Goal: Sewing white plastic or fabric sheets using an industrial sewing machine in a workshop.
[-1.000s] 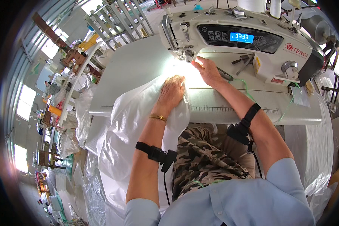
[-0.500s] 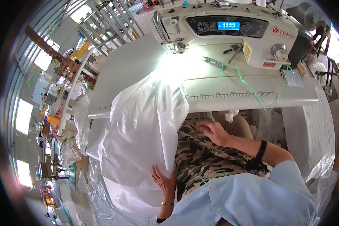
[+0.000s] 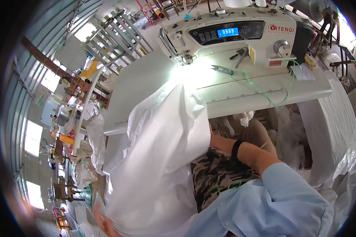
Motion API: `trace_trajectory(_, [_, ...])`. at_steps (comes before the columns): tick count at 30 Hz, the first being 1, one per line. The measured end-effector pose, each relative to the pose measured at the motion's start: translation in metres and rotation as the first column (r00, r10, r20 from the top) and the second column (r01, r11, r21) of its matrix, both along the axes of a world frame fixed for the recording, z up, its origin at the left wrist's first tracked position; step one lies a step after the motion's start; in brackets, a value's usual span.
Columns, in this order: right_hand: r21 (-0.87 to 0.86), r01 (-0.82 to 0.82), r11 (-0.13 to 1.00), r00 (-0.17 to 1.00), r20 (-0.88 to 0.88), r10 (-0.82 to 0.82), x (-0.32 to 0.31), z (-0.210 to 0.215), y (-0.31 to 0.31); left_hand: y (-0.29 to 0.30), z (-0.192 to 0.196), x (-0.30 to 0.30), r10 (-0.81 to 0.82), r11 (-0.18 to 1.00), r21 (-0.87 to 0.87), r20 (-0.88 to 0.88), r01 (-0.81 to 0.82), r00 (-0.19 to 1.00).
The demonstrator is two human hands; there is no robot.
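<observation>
A large sheet of white woven plastic (image 3: 162, 166) hangs over the table's front edge and my lap, its upper end raised in a peak by the sewing machine's lit needle area. My left hand (image 3: 103, 222) is at the sheet's lower left edge, blurred, so its fingers cannot be made out. Behind the sheet's right edge goes my right hand (image 3: 213, 136); only a bit near the wrist shows and the fingers are hidden. The white sewing machine (image 3: 229, 33) stands at the table's far side with its display lit.
Thread snips (image 3: 222, 70) lie on the sewing table (image 3: 142, 75) right of the needle area, with green thread (image 3: 261, 89) trailing from them. A dark-handled tool (image 3: 241, 55) lies behind. Shiny white sheeting (image 3: 332, 122) hangs at the right. Metal racks (image 3: 114, 39) stand at the far left.
My left hand has moved left and down to the sheet's far edge. My right hand has gone from my lap to behind the sheet. The sheet has bunched up and shifted right.
</observation>
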State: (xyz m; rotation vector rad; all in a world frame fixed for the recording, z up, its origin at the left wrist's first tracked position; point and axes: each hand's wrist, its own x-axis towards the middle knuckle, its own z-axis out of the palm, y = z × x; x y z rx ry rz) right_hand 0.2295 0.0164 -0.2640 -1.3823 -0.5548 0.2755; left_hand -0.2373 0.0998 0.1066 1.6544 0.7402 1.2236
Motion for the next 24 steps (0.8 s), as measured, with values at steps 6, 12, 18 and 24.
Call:
trace_trajectory(6, [-0.12,0.042,0.992,0.96,-0.271,-0.074,0.007,0.002,0.011,0.145,-0.009,0.055,-0.102,0.96,0.141,-0.626,0.241,0.773])
trace_trajectory(12, [-0.54,-0.323,0.777,0.877,0.139,0.46,-0.054,0.131,-0.085,0.253,-0.119,0.061,0.07,0.944,0.272,-0.721,0.189,0.69])
trace_trajectory(18, [0.422,-0.622,0.66,0.549,-0.365,0.752,-0.106,0.254,-0.201,0.26,-0.128,0.084,0.181,0.91,0.362,-0.785,0.2,0.593])
trace_trajectory(24, [-0.138,-0.71,0.69,0.662,-0.465,0.588,-0.088,0.205,-0.239,0.197,-0.173,0.111,0.293,0.93,0.339,-0.918,0.144,0.266])
